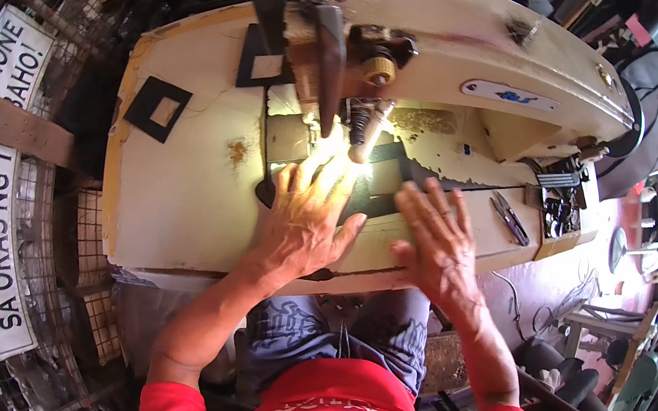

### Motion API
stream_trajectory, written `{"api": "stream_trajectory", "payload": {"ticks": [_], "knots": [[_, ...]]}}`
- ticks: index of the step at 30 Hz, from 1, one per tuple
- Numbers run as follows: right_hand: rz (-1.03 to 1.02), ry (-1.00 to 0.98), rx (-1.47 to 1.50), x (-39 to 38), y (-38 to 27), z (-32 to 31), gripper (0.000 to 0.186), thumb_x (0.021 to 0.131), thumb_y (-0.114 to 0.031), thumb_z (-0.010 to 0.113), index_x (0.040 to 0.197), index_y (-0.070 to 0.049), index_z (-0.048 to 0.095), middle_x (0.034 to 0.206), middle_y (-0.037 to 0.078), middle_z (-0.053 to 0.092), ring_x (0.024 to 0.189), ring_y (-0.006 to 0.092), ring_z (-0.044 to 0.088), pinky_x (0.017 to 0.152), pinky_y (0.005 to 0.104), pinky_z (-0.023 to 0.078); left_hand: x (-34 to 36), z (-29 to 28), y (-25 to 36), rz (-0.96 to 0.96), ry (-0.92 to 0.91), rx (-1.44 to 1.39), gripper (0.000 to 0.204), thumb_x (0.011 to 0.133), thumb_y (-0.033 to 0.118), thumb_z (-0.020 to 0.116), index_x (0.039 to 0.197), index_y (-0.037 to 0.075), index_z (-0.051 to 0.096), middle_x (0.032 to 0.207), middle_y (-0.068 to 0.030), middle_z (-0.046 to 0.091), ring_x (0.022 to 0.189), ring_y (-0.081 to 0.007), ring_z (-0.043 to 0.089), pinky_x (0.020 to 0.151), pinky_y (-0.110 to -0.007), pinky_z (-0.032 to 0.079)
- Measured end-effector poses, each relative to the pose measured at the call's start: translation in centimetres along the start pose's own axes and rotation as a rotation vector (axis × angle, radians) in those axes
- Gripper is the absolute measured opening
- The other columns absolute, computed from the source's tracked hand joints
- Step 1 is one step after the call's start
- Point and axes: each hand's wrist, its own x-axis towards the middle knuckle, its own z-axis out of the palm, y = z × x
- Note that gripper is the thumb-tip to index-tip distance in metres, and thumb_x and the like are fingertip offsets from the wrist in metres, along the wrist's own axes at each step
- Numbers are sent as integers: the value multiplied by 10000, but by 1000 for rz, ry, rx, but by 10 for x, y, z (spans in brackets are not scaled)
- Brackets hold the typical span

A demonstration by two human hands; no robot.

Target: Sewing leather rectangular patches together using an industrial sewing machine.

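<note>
Hands lie open and flat near the middle of the frame, gripping nothing: the left hand [303, 219] stretches its fingers up into the lit sewing spot, while the right hand [440, 248] has its fingers extended at the lower right of a black square piece [381, 206]. That piece rests on the surface [190, 201] between them, partly hidden by the left hand and close under the dark ridged rod [360, 123] of the sewing machine [447, 47]; glare hides the needle, so I cannot tell whether it is in the material. For a clean seam, flat palms seem the right choice — light, even pressure should let the piece glide without puckering, and the right hand looks well placed to steer its edge. The left fingertips call for most care, being so near the glare; off to the side of the needle's path would be safer. Farther out, two similar black frames, one at left [137, 108] and one higher up [249, 52], could serve as shape references — and snips [511, 218] lie at right, beside a box of metal parts [564, 214].
</note>
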Motion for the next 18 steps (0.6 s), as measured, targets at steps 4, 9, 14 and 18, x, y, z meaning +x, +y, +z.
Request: {"api": "stream_trajectory", "payload": {"ticks": [4, 9, 14, 18], "knots": [[17, 27, -48, 28, 17, -9, 655, 964, -477, 567, 1439, -31, 495, 1502, 153, 480, 1454, 375, 349, 1194, 568, 216, 2, 1, 1, 9, 30, -31, 614, 898, 376, 634, 1380, 12, 522, 1320, -178, 527, 1259, -351, 442, 1040, -508, 323], [-18, 70, 29, 40, 17, -8, 619, 900, -393, 685, 1369, -12, 553, 1406, 170, 545, 1442, 392, 358, 1199, 564, 227, 0, -6, -2, 54, 29, -67, 546, 888, 268, 657, 1370, 40, 542, 1366, -173, 525, 1252, -348, 472, 1056, -512, 334], [-190, 133, 247, 12, 21, -13, 420, 806, -264, 804, 1082, -3, 623, 1338, 214, 571, 1380, 391, 456, 1147, 558, 350, 5, -5, -21, 245, -18, -239, 479, 833, 77, 670, 1297, -4, 583, 1397, -181, 521, 1262, -353, 518, 1082, -510, 389], [-261, 63, 225, -16, 5, -12, 491, 771, -261, 818, 1127, -33, 570, 1347, 231, 549, 1287, 428, 522, 1096, 574, 400, -6, 0, -47, 57, 99, -120, 470, 859, 175, 677, 1270, -36, 591, 1375, -174, 545, 1283, -374, 503, 1118, -497, 360]]}}
